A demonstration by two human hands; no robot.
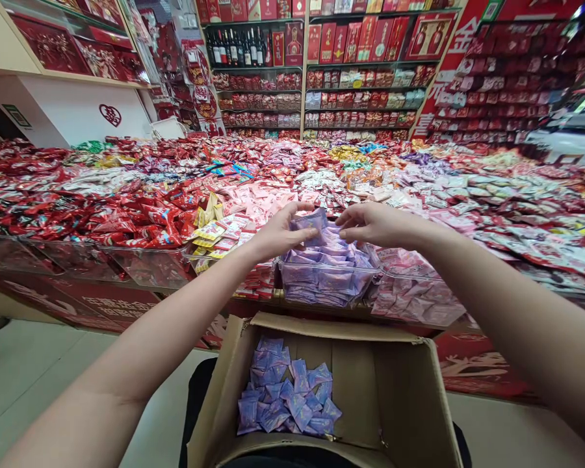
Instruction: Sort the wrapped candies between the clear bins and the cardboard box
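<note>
My left hand [288, 229] pinches a purple candy packet [316, 222] between thumb and fingers. It is above a clear plastic bin [327, 268] filled with the same purple packets in rows. Over the bin's right side is my right hand [370, 224], its fingers bent and apart with nothing visible in them. Below, an open cardboard box [404, 390] rests on my lap. Loose purple packets [285, 396] lie heaped in its left half.
Pink packets [414, 286] fill the bin on the right; yellow-and-white packets [212, 234] and red packets [151, 221] lie to the left. Heaps of wrapped sweets extend back to shelves [305, 71] with bottles and red boxes. A white car [572, 127] shows at far right.
</note>
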